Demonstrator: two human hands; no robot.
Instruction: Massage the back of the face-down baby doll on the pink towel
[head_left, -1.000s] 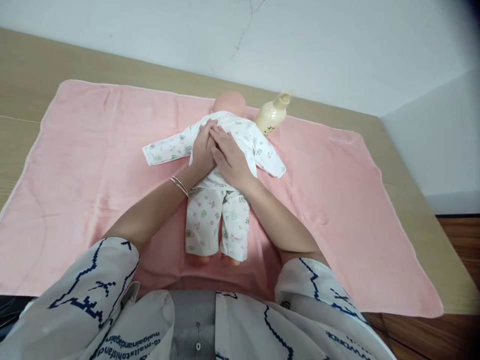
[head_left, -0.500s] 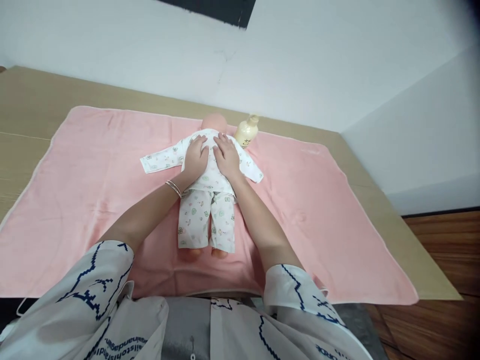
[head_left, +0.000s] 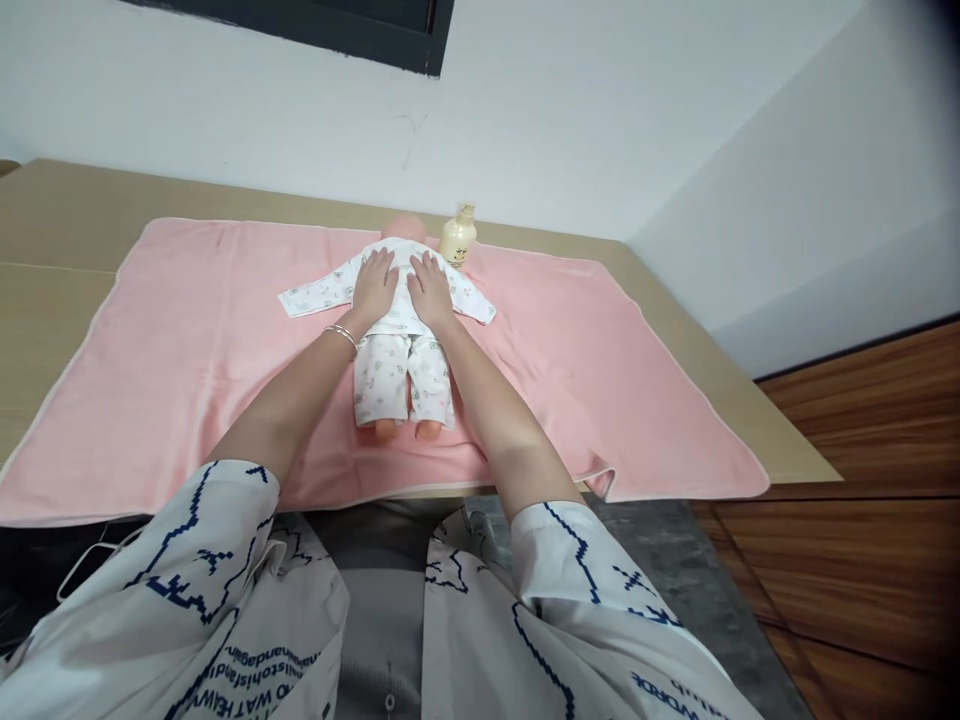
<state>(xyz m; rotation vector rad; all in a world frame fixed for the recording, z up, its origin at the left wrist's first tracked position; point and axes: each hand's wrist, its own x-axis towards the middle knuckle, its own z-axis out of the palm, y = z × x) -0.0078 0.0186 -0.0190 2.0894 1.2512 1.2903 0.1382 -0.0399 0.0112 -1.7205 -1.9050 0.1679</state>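
Observation:
A baby doll (head_left: 401,318) in white printed top and trousers lies stretched out, its head (head_left: 405,227) toward the wall and its bare feet toward me. My left hand (head_left: 375,286) rests flat on the left side of its upper body, fingers extended and pointing away from me. On the right side my right hand (head_left: 431,288) lies likewise, open and palm down. Both thumbs point inward, a strip of the top showing between them. The doll's sleeves spread out to either side. Beneath it is a pink blanket (head_left: 225,350).
A cream-coloured pump bottle (head_left: 458,236) stands just right of the doll's head. The wooden table (head_left: 75,215) meets a white wall at the back. A wood-grain cabinet (head_left: 862,560) stands at the right, beyond the table's edge.
The camera view has shifted, so the table, doll and bottle appear smaller and more of the floor shows. Both hands stay flat on the doll's upper body.

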